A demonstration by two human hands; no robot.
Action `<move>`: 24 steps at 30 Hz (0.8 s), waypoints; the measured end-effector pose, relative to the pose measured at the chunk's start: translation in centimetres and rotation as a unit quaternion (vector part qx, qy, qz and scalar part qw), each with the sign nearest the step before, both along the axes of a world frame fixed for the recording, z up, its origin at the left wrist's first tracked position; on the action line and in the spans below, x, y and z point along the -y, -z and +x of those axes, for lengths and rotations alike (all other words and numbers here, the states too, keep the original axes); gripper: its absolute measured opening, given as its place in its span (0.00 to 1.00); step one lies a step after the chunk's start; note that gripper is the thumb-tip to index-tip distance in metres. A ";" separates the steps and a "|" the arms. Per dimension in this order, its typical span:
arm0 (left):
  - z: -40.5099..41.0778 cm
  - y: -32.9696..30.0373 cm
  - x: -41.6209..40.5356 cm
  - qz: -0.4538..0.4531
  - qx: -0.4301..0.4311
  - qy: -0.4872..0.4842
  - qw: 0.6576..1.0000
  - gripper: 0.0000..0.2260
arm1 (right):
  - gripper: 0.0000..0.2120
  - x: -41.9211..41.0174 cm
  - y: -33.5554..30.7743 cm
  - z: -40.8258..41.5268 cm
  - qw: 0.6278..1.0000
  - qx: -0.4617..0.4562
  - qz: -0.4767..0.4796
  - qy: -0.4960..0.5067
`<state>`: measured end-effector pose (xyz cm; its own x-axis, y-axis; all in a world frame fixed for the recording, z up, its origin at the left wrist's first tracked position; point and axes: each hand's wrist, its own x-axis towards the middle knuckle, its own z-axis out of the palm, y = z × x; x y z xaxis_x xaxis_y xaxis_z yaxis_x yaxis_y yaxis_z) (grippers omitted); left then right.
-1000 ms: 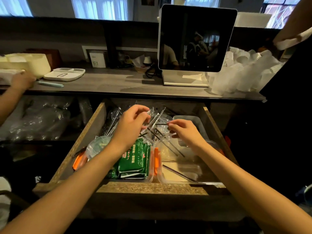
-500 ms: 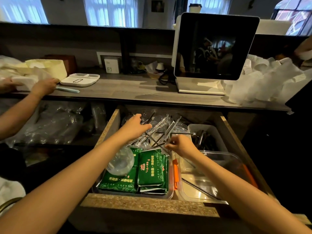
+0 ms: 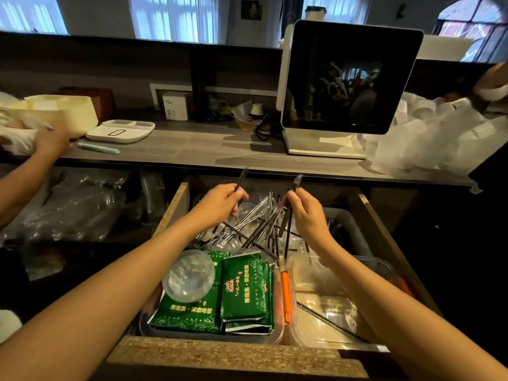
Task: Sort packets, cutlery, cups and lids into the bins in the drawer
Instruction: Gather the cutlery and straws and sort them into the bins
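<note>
**Two hands lifting wrapped cutlery above an open drawer**

A loose heap of long, thin black cutlery pieces in clear plastic wrappers [image 3: 257, 229] lies criss-crossed at the back of an open wooden drawer [image 3: 176, 204]. The person's left hand [image 3: 220, 200] is raised over the heap, fingers curled round one dark wrapped stick whose upper end pokes up past the knuckles. The right hand [image 3: 305, 213] is just beside it, pinching a small bunch of the same wrapped sticks, which hang down into the heap while one end stands up above the fingers.

In front of the heap, a clear plastic bin at the near left of the drawer [image 3: 277, 334] holds flat dark green packets with pale printed lettering [image 3: 244, 287]. A clear domed plastic lid [image 3: 188, 276] rests tilted on the left packets. An orange strip [image 3: 286, 295] runs between this bin and a second clear plastic bin at the near right [image 3: 330, 334], which holds a single dark stick [image 3: 330, 320] lying slantwise. Behind that, a grey plastic bin [image 3: 354, 229] sits at the back right of the drawer; its contents are too dark to tell.

Above the drawer runs a grey wood-grain counter [image 3: 192, 149]. On it stand a white-framed dark screen on a stand [image 3: 343, 78], stacks of translucent plastic cups in wrapping [image 3: 428, 138] at the right, and a white divided tray [image 3: 121, 130] at the left. Another person's hand [image 3: 52, 140] rests at the far left of the counter.
</note>
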<state>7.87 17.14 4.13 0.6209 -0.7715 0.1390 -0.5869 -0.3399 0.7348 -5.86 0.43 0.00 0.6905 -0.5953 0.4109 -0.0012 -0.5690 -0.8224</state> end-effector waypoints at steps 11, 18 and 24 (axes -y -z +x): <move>-0.8 -5.8 -0.1 -0.241 -0.133 -0.024 0.961 0.15 | 0.11 -0.6 -10.8 1.7 0.920 0.274 0.274 -0.065; -3.9 -7.6 1.2 -0.193 -0.249 0.001 0.949 0.16 | 0.10 -2.0 -13.9 2.4 0.839 0.265 0.456 -0.132; -6.8 -6.8 2.3 -0.104 -0.376 0.015 0.921 0.18 | 0.07 -2.3 -13.1 2.1 0.746 0.293 0.579 -0.148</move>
